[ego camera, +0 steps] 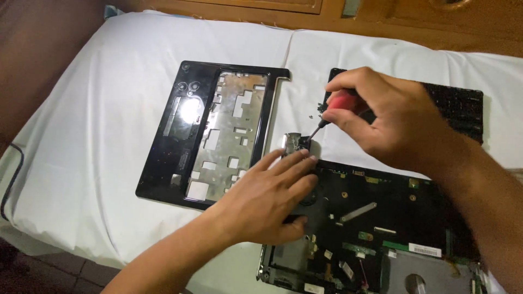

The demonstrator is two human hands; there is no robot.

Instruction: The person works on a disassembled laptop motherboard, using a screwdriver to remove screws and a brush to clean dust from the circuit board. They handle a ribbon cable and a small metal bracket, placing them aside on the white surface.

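Observation:
My left hand (269, 201) lies flat on the corner of an opened black laptop base (376, 228), fingers spread and pressing beside a small metal hinge bracket (292, 142). My right hand (381, 117) grips a red-handled screwdriver (342, 104) whose dark tip points down at that bracket. The base shows exposed circuit parts, connectors and a metal plate.
A removed black palm-rest frame (210, 133) with a metal inner sheet lies to the left on the white cloth (98, 136). A black keyboard (457, 106) lies behind my right hand. Small loose screws (315, 111) sit near it. Wooden furniture (392, 19) borders the far side; a cable (13, 174) hangs left.

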